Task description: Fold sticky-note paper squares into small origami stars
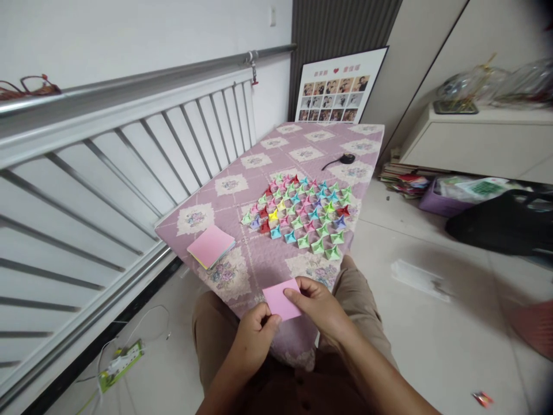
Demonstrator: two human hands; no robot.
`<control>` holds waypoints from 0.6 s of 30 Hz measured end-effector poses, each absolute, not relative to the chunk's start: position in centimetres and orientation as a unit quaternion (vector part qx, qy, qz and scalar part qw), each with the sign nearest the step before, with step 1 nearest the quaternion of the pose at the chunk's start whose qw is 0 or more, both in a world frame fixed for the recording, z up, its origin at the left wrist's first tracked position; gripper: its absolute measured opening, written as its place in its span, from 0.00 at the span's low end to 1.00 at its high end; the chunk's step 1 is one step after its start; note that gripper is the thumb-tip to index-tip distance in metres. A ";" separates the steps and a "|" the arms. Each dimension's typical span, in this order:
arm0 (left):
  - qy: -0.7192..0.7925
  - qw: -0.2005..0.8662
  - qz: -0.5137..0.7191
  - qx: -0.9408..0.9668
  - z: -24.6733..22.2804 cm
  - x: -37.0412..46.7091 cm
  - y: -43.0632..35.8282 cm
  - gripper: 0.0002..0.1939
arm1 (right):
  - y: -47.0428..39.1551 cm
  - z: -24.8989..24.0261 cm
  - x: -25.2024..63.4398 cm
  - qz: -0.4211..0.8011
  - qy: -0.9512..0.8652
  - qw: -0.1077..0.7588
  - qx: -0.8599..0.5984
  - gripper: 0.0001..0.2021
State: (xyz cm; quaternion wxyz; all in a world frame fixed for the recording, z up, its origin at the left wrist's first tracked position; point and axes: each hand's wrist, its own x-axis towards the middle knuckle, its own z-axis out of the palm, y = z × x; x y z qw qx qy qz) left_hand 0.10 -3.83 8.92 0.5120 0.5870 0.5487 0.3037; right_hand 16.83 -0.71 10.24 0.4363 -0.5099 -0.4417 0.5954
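A square of pink paper [283, 304] is held above the near edge of the table. My left hand [254, 334] pinches its lower left corner between thumb and fingers. On its right side, my right hand [317, 304] grips the same sheet, thumb on top and fingers curled behind. Beyond the hands, several small folded paper pieces [303, 210] in green, blue, pink, red, yellow and purple stand in rows. Left of them lies a stack of square paper [211, 246] with a pink sheet on top.
The floral tablecloth [231, 184] covers a table beside a white railing [190, 115]. A black round object with a cord [347, 158] lies near its far right edge. A photo board [339, 86] leans behind. On the floor are a power strip [121, 366] and a purple bin [436, 200].
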 end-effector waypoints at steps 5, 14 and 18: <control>0.569 0.494 0.282 0.594 8.2 0.1 -3.8 0.08 | -0.5 9.9 16.9 0.571 -0.457 0.440 -0.522 0.17; 0.598 0.505 0.289 0.551 5.7 0.5 -3.2 0.08 | 0.0 6.0 16.8 0.601 -0.443 0.414 -0.520 0.17; 0.611 0.519 0.305 0.515 4.2 0.6 -2.9 0.09 | -0.3 4.0 17.4 0.613 -0.453 0.353 -0.543 0.17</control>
